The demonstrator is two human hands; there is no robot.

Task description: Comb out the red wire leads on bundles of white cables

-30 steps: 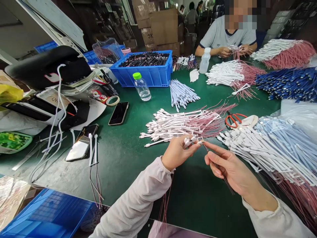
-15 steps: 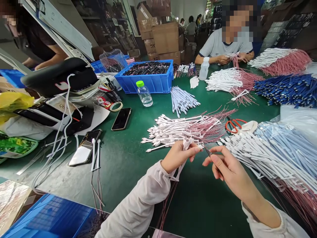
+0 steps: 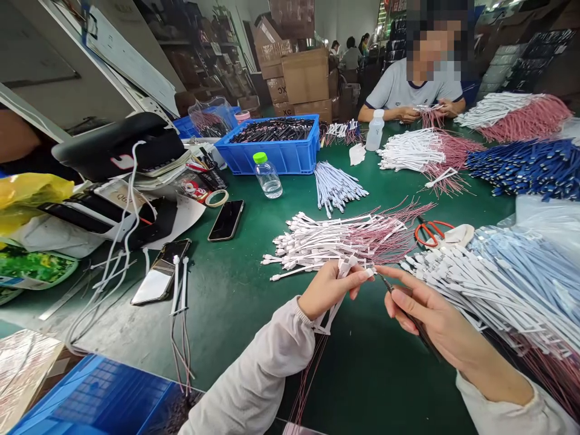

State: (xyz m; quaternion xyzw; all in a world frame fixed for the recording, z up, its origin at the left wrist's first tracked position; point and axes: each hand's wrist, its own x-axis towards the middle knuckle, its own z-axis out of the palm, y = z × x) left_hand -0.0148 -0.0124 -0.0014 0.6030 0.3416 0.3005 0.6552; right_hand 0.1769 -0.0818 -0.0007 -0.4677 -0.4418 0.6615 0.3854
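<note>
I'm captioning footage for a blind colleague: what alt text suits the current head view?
The wearer's left hand holds white cables with thin pink wires; the right hand holds a slim dark tool at their ends. Beyond, on the green table, are a pile of similar cables and a clear, green-capped plastic bottle; a pale-shirted person is opposite.

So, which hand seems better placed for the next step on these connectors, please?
Probably the right hand: it holds the dark tool, pointed at the white connectors that the left hand grips.
</note>
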